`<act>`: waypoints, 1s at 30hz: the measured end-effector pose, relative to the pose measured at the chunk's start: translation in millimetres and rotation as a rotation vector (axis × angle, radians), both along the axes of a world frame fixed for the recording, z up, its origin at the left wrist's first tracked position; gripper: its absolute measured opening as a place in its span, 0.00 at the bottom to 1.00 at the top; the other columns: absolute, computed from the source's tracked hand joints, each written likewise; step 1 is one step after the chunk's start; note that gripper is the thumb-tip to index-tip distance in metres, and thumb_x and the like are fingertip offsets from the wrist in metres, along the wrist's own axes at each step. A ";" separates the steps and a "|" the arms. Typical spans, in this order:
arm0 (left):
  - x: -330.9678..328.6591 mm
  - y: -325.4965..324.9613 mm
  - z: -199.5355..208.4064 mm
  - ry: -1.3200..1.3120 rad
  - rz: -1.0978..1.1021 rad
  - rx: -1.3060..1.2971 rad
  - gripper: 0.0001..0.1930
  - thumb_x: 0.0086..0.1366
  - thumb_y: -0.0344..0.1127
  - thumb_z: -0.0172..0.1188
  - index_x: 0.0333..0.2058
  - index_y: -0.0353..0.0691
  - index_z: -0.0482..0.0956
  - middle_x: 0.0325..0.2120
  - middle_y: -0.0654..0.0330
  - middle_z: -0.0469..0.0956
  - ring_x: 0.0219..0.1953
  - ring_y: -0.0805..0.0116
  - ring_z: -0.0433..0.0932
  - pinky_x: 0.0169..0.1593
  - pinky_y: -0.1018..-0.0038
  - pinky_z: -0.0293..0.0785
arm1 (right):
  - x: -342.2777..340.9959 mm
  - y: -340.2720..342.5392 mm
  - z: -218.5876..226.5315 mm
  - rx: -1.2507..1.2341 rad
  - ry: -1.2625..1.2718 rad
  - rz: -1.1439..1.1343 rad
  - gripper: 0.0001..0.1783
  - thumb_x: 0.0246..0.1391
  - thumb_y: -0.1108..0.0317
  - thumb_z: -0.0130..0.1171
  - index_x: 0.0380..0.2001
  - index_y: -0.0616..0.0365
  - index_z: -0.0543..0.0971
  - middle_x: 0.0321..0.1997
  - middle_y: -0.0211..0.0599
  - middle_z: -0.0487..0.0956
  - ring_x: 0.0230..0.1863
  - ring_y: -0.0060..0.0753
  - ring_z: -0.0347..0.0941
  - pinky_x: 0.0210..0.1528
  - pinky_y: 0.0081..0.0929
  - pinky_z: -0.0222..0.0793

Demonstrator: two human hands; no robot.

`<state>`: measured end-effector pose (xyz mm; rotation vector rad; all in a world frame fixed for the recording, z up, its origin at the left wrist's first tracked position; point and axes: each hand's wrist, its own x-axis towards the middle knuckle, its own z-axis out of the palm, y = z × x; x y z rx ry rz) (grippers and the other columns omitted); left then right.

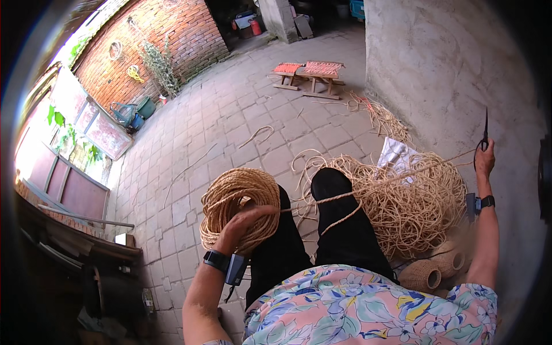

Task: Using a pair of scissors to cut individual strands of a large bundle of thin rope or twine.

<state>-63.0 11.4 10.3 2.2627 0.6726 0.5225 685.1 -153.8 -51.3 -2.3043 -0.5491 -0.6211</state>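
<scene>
A thick coil of tan braided straw rope (pixel 221 195) rests at my left knee. My left hand (pixel 247 221) is closed on its near side, fingers reaching into the coil's centre. From there a strand of rope (pixel 397 177) runs taut over my knees, up to the far right. At that end my right hand (pixel 486 158) grips black scissors (pixel 485 129), blades pointing up; the strand meets this hand, but whether its fingers pinch it I cannot tell. Beside my right leg lies a big loose heap of the same rope (pixel 414 213), with a white sheet or bag (pixel 397 154) partly sunk in it.
Two woven baskets (pixel 421 276) lie at my right hip. Two low stools with red woven seats (pixel 322 69) stand ahead, near a grey wall (pixel 454 69). Loose rope pieces (pixel 257 135) are scattered on the paved floor. Dark clutter (pixel 109 293) fills the lower left.
</scene>
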 end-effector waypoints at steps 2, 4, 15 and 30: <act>-1.8 -1.6 -3.0 0.003 0.020 0.008 0.20 0.61 0.21 0.53 0.52 0.42 0.75 0.47 0.56 0.78 0.51 0.62 0.77 0.55 0.71 0.71 | -12.2 1.0 2.4 0.011 0.001 0.035 0.22 0.55 0.62 0.57 0.54 0.42 0.69 0.35 0.42 0.82 0.33 0.48 0.80 0.36 0.42 0.73; -7.9 0.2 -7.8 0.066 0.033 0.085 0.20 0.61 0.21 0.53 0.53 0.41 0.75 0.47 0.55 0.78 0.52 0.63 0.76 0.56 0.72 0.70 | -38.0 2.9 9.1 -0.020 0.263 0.207 0.19 0.56 0.60 0.58 0.51 0.46 0.71 0.31 0.39 0.81 0.24 0.39 0.77 0.28 0.35 0.72; -68.9 -5.5 26.4 -0.209 0.536 0.194 0.20 0.69 0.23 0.45 0.59 0.39 0.69 0.57 0.57 0.70 0.59 0.67 0.68 0.63 0.71 0.63 | -318.8 30.8 65.7 -0.028 1.342 1.723 0.36 0.55 0.38 0.55 0.50 0.61 0.70 0.38 0.38 0.79 0.38 0.26 0.79 0.41 0.22 0.75; 33.5 -9.6 85.8 -0.641 0.555 -0.383 0.17 0.68 0.37 0.53 0.51 0.32 0.75 0.50 0.56 0.74 0.55 0.68 0.71 0.59 0.70 0.67 | -478.7 116.8 118.2 0.363 1.264 1.977 0.26 0.66 0.47 0.47 0.50 0.61 0.68 0.40 0.35 0.78 0.36 0.18 0.71 0.40 0.19 0.69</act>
